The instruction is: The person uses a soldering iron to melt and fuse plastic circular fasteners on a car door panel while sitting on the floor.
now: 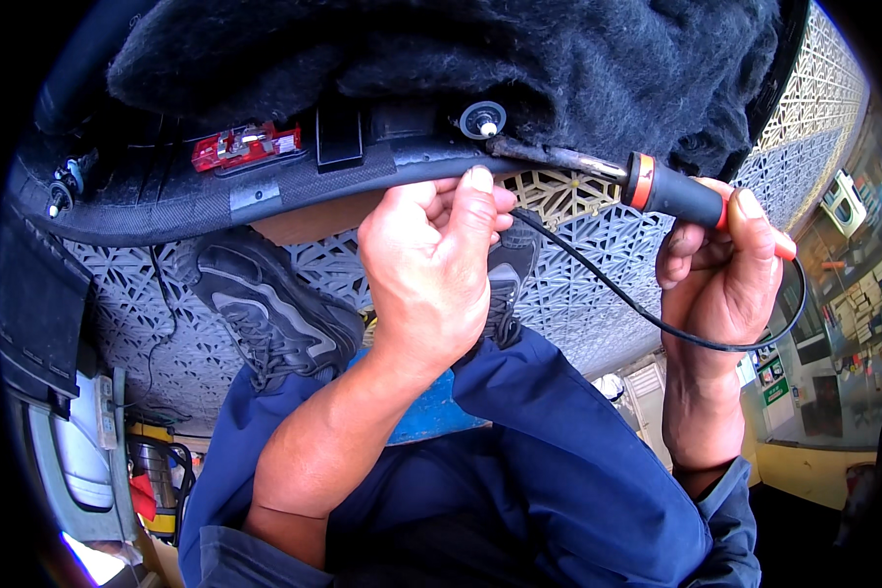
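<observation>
A soldering iron (691,202) with a black and orange-red handle is held in my right hand (720,279), thumb on top and fingers curled under. Its dark, scorched metal shaft points left, and the tip touches or nearly touches the edge of a curved black trim panel (348,178). Just above the tip sits a round grey clip (482,119) with a white centre. My left hand (426,265) is closed at the panel's lower edge, left of the tip, with the thumb on the rim and the other fingers partly hidden. Dark fluffy padding (598,69) covers the panel's far side.
A red lamp-like part (247,147) and another clip (61,196) sit farther left on the panel. The black cord (608,284) loops under my right wrist. My shoes (274,304) stand on grey lattice mats (137,314). A glass-topped counter (823,363) stands at the right.
</observation>
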`<state>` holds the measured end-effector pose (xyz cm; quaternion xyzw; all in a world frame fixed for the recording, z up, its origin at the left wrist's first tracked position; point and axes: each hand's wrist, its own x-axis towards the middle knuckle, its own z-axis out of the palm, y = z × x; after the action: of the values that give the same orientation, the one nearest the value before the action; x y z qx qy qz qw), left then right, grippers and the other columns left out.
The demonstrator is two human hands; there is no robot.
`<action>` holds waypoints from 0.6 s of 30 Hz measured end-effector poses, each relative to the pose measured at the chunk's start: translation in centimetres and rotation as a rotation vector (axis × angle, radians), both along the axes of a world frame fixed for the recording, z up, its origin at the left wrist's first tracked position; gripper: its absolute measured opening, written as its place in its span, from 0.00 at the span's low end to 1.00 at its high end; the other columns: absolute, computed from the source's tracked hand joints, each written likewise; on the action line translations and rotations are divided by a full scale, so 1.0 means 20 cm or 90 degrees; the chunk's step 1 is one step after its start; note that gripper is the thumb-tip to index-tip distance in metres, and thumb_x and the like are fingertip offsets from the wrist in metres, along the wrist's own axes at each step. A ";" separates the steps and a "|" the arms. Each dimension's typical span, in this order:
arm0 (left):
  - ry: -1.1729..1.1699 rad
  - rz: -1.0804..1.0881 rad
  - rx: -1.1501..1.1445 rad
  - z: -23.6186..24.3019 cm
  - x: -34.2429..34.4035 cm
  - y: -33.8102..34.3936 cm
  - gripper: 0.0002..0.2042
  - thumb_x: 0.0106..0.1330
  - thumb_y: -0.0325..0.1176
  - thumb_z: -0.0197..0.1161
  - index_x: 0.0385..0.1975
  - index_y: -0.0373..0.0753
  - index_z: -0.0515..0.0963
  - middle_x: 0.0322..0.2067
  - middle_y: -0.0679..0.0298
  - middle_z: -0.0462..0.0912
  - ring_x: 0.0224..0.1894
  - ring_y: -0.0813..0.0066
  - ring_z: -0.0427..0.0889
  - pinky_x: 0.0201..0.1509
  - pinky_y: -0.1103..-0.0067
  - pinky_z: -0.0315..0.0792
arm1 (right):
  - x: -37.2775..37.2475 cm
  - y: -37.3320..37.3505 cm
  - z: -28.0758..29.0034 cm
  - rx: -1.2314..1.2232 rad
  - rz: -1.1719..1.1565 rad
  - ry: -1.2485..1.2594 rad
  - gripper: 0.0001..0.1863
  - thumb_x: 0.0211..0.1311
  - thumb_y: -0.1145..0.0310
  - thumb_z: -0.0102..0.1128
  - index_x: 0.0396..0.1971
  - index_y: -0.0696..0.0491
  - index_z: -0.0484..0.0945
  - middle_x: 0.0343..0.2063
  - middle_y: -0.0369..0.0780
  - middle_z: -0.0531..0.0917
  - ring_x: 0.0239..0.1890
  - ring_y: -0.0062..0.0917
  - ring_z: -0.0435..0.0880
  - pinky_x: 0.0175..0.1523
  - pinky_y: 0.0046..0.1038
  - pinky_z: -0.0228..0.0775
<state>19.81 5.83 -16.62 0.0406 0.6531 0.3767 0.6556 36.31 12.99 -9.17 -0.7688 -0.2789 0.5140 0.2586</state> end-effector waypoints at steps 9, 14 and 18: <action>0.001 -0.005 -0.010 0.00 0.00 0.00 0.10 0.74 0.31 0.60 0.40 0.28 0.78 0.32 0.56 0.86 0.30 0.76 0.84 0.36 0.81 0.78 | 0.03 -0.03 0.00 0.006 -0.045 0.021 0.21 0.73 0.58 0.51 0.38 0.65 0.79 0.17 0.40 0.79 0.14 0.19 0.74 0.20 0.18 0.67; 0.002 -0.005 -0.003 0.00 0.00 0.00 0.10 0.74 0.31 0.60 0.41 0.28 0.78 0.32 0.56 0.86 0.30 0.76 0.84 0.36 0.81 0.78 | 0.03 -0.04 -0.01 0.020 -0.045 0.032 0.21 0.73 0.58 0.50 0.39 0.65 0.79 0.17 0.40 0.79 0.14 0.20 0.73 0.19 0.19 0.66; 0.002 -0.001 -0.010 0.00 0.00 0.00 0.10 0.74 0.31 0.61 0.41 0.28 0.78 0.32 0.55 0.86 0.30 0.75 0.84 0.36 0.81 0.78 | 0.03 -0.03 -0.01 0.006 -0.037 0.026 0.21 0.73 0.58 0.50 0.38 0.65 0.79 0.17 0.40 0.79 0.14 0.20 0.73 0.19 0.19 0.66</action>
<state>19.83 5.85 -16.59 0.0368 0.6572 0.3713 0.6549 36.86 12.43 -9.31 -0.7650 -0.2532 0.5205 0.2825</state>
